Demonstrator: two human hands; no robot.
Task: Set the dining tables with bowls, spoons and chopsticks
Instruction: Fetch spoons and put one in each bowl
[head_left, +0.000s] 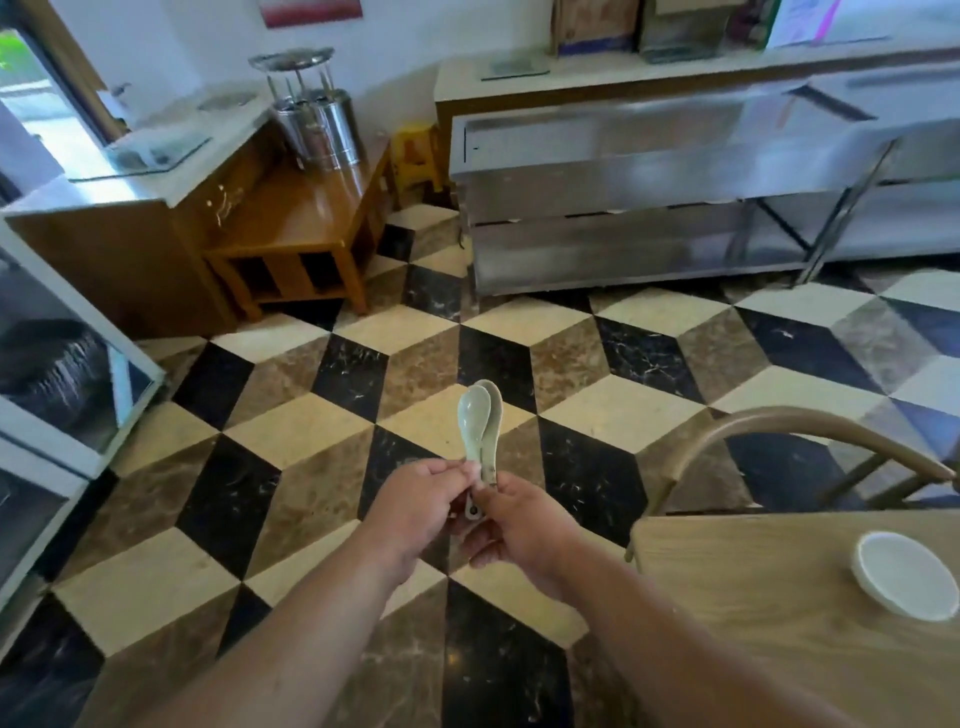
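Holding two nested pale-green spoons (480, 421) out in front of you, you grip them at the handle ends with both hands. Your left hand (415, 506) pinches the handles from the left side between thumb and fingertips. Your right hand (524, 530) curls its thumb and fingers round the same handles from the right, touching the left fingertips. The spoon bowls point up and away from you, one lying inside the other, above the checkered floor (311, 467) and clear of every surface. The wooden dining table (753, 597) lies at your lower right. One white bowl (906, 574) stands on it near the right edge of view. A curved-back chair (779, 421) stands at the table's far side. Across the floor stand a steel counter (623, 171) and a low wooden side table (311, 218) carrying a steel pot (319, 130).
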